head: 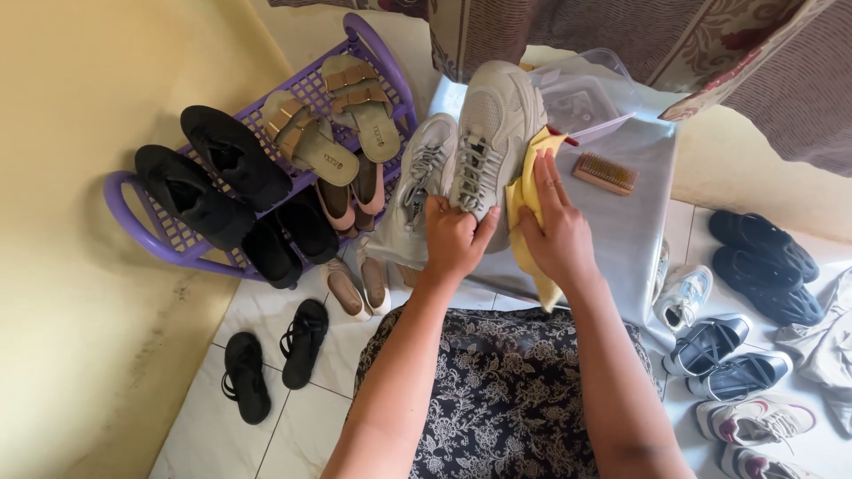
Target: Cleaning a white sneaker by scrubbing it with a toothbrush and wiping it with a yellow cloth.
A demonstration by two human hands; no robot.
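My left hand (454,238) grips the heel end of a pale grey sneaker (493,124) that stands tilted on a grey covered table (630,222). Pressed flat against that sneaker's right side is my right hand (555,232), holding a yellow cloth (525,191) there. To the left of the held shoe lies a second matching grey sneaker (424,170). A wooden brush (604,173) rests on the table to the right of my hands.
A purple shoe rack (155,238) at the left carries black shoes and sandals. A clear plastic box (586,98) sits at the table's back. Black sandals (271,355) lie on the tiled floor; several sneakers (737,372) lie at the right.
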